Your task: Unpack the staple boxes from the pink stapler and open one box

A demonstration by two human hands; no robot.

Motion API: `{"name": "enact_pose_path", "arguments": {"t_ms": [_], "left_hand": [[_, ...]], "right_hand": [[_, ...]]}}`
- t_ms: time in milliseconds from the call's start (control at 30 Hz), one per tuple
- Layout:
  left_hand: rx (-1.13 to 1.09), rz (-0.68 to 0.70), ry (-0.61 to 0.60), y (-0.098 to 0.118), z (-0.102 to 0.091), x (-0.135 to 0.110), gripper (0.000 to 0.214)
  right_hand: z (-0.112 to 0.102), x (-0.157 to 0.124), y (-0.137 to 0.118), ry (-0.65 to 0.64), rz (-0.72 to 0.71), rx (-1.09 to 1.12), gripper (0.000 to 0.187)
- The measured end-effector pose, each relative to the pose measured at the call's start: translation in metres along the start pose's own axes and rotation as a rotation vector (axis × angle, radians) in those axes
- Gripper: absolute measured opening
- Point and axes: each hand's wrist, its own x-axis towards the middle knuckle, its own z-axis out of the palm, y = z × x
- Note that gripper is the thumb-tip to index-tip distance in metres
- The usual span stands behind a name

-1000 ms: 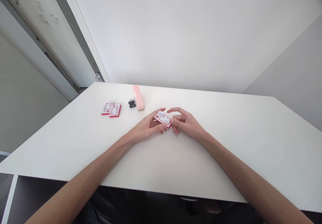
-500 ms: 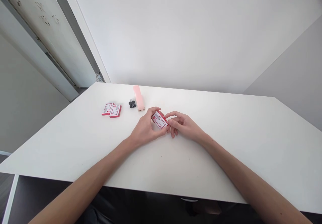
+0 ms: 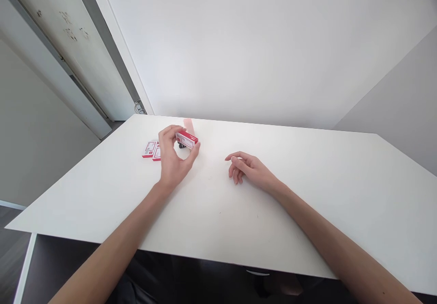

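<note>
My left hand (image 3: 174,158) is raised a little above the white table (image 3: 307,181), fingers and thumb pinched round a small red and white box (image 3: 186,139). It hovers just right of two matching boxes (image 3: 151,150) lying flat on the table, and partly covers a pink stapler (image 3: 188,123) and a small black object behind it. My right hand (image 3: 246,167) rests on the table near the middle, fingers loosely curled and apart, holding nothing.
The table's near edge runs across the bottom, with dark floor below it. A white wall stands behind the table, and a door frame (image 3: 112,63) rises at the far left.
My left hand has carried the box away from my right hand, leftward and up toward the two boxes. My right hand let go and stayed on the table.
</note>
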Motion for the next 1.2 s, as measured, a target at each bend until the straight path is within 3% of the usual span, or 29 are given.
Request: {"name": "enact_pose_path", "arguments": {"t_ms": [167, 333, 467, 633, 933, 1200], "left_hand": [[0.107, -0.071, -0.009, -0.016, -0.028, 0.006, 0.059], [0.177, -0.121, -0.182, -0.03, -0.052, 0.002, 0.074], [0.188, -0.218, -0.355, -0.04, -0.059, -0.003, 0.093], [0.231, -0.16, -0.493, -0.05, -0.058, -0.005, 0.097], [0.478, -0.154, -0.401, -0.057, -0.054, -0.001, 0.074], [0.526, -0.1, -0.306, -0.054, -0.051, 0.0, 0.063]], "right_hand": [[-0.001, -0.001, 0.0, -0.002, 0.003, 0.022, 0.047], [-0.002, 0.0, 0.0, -0.01, -0.01, 0.057, 0.047], [-0.003, 0.001, 0.0, -0.019, -0.003, 0.065, 0.047], [-0.003, 0.002, -0.003, -0.025, 0.004, 0.06, 0.046], [-0.003, 0.002, -0.004, -0.032, 0.0, 0.057, 0.044], [-0.002, 0.002, -0.003, -0.035, -0.011, 0.041, 0.047]]}}
